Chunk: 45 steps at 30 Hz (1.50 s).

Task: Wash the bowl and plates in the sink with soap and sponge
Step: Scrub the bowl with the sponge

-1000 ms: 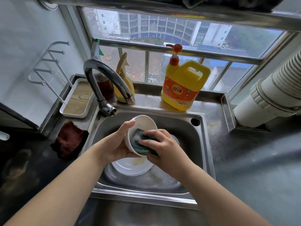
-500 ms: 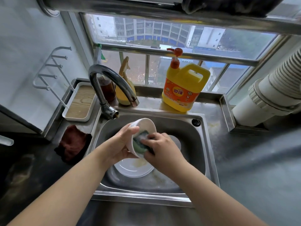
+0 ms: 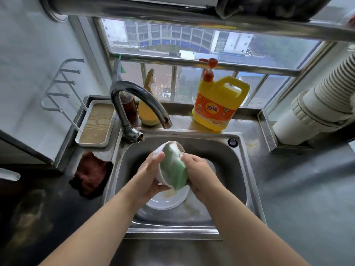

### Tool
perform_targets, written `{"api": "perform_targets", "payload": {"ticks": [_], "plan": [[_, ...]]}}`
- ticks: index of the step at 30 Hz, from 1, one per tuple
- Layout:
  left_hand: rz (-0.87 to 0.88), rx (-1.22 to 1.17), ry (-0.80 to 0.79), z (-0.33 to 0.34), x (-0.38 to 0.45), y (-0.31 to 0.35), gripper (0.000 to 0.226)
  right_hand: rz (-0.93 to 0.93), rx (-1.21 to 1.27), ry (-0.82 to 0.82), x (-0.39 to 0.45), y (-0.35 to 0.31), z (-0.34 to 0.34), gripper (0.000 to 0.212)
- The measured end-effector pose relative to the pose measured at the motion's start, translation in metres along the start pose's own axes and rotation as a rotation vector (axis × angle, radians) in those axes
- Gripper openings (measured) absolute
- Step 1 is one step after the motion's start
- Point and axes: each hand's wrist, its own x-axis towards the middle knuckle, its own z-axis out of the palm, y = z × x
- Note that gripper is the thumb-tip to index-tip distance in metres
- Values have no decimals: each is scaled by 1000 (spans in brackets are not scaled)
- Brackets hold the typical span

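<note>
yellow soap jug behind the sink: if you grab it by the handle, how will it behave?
The yellow soap jug looks like rigid plastic with a moulded handle, so probably a stiff, secure grip. It is opaque, so fill and weight cannot be told. Broad base, tall pump: likely stable standing, though the wet-looking steel ledge may let it slide.

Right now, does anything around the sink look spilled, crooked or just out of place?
Mostly ordinary washing up. Two small things: a dark red cloth lies crumpled on the counter left of the sink, and yellowish residue smears the basin floor beside the plates. The soap jug stands upright; the tap isn't running.
</note>
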Motion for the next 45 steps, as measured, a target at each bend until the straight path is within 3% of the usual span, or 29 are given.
{"api": "perform_targets", "payload": {"ticks": [7,11,13,15,21,26,32,35,38,42,45], "plan": [[-56,73,29,-13,-1,18,77,-204,-401,-241,-8,-2,13,30],[-124,117,32,-19,-2,19,74,-481,-1099,-298,1,-2,4,31],[-155,47,20,-18,-4,17,68,-582,-1233,-255,3,-2,3,31],[-173,-28,18,-16,-5,20,63,-624,-1137,-174,1,-3,4,30],[-133,-82,24,-10,-4,25,58,-452,-629,128,-3,-7,8,31],[-90,-24,-8,-6,-2,23,69,-292,-423,98,0,-9,24,36],[-126,50,1,-15,4,44,76,-352,-576,-196,-1,-12,20,34],[-188,141,19,-16,4,47,74,-517,-947,-289,4,-14,7,30],[-268,126,8,-18,1,46,71,-708,-1290,-262,7,-14,-3,30],[-331,140,-38,-20,2,54,72,-912,-1201,-126,4,-1,-3,28],[-322,274,-47,-18,2,55,79,-764,-1025,-98,1,6,-1,31]]}}
